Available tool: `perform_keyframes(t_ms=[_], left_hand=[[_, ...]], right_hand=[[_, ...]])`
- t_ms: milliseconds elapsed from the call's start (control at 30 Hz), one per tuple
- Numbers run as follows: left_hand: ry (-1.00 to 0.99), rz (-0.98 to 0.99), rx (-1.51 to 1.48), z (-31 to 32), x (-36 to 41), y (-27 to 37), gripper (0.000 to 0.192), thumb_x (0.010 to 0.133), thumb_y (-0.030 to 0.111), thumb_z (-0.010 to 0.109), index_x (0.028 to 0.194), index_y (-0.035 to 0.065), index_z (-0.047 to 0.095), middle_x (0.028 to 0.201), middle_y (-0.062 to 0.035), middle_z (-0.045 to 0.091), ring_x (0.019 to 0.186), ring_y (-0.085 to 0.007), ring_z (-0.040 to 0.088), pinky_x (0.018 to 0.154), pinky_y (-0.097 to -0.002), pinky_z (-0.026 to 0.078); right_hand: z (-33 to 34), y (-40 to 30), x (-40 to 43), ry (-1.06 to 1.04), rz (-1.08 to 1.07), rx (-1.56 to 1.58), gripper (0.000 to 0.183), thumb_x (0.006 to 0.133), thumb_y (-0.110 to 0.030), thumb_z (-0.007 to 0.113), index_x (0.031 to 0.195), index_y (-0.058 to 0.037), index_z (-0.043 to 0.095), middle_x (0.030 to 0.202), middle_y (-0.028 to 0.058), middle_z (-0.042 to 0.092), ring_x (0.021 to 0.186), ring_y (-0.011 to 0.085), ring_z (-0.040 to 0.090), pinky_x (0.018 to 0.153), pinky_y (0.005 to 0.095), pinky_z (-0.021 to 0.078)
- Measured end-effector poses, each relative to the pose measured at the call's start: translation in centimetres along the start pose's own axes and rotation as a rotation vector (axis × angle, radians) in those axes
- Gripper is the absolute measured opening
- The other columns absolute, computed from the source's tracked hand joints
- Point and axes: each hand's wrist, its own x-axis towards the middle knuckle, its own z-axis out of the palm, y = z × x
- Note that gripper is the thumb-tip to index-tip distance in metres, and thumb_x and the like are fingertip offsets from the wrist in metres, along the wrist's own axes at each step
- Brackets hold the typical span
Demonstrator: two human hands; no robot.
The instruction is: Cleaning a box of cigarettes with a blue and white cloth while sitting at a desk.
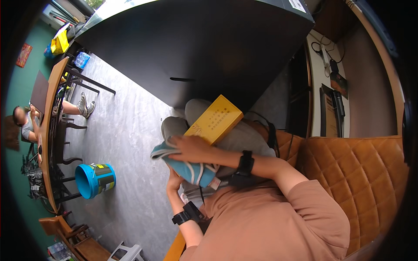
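My right hand (192, 149), slightly blurred, reaches over a teal cloth (192, 171) with pale stripes and a small tag, its fingers bent on the folds. My left hand (174, 180) is at the cloth's lower left edge, its fingers mostly hidden beneath it, so what they grip does not show. A yellow rectangular box (217, 120) bearing writing lies tilted on my lap, just beyond my right hand. Both wrists wear black bands with small devices.
A large black panel (196, 49) stands before my knees. A quilted brown leather seat (352, 182) is at the right. On the left are a blue bucket (94, 181), a wooden table (49, 130) with a seated person (29, 127) behind it, and a white plastic stool (125, 253). Cables hang beside the seat.
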Motion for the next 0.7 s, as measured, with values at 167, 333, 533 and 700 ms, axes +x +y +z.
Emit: perform_keyframes(t_ms=[167,333,533,700], left_hand=[[-0.039,0.256,0.027,3.9,-2.3,5.6,0.122,0.051,-0.009,0.063,0.141,0.0227,-0.012,0.133,-0.0054,0.032,0.117,-0.0202,0.039,0.097,-0.0319,0.036],[-0.051,0.314,0.044,4.0,-1.8,5.5,0.121,0.053,-0.008,0.064,0.141,0.0234,-0.013,0.131,-0.0054,0.034,0.116,-0.0201,0.04,0.096,-0.0315,0.036],[-0.048,0.278,-0.002,3.7,-2.0,5.4,0.121,0.053,-0.009,0.064,0.141,0.0236,-0.012,0.129,-0.0047,0.035,0.117,-0.0196,0.039,0.096,-0.0314,0.035],[-0.043,0.224,-0.003,3.7,-2.3,5.4,0.112,0.058,-0.006,0.068,0.143,0.0162,-0.003,0.131,-0.0072,0.036,0.117,-0.0205,0.04,0.097,-0.0311,0.035]], right_hand=[[-6.3,4.5,-1.0,0.249,0.144,-0.07,0.056,0.076,-0.048,0.061,0.106,-0.0015,0.053,0.093,0.0197,0.061,0.081,0.0366,0.061,0.07,0.0408,0.0496],[-11.5,8.1,-1.8,0.461,0.277,-0.038,0.06,0.075,-0.05,0.06,0.109,-0.0013,0.051,0.094,0.0179,0.061,0.083,0.034,0.063,0.07,0.0401,0.0514],[-7.4,4.8,-1.2,0.44,0.318,-0.266,0.056,0.076,-0.046,0.061,0.109,-0.0022,0.05,0.092,0.0167,0.062,0.082,0.0347,0.062,0.071,0.0405,0.05],[-0.7,0.5,-0.5,0.149,0.07,-0.105,0.052,0.077,-0.045,0.06,0.108,-0.0053,0.049,0.096,0.0158,0.059,0.082,0.0335,0.061,0.069,0.043,0.0488]])
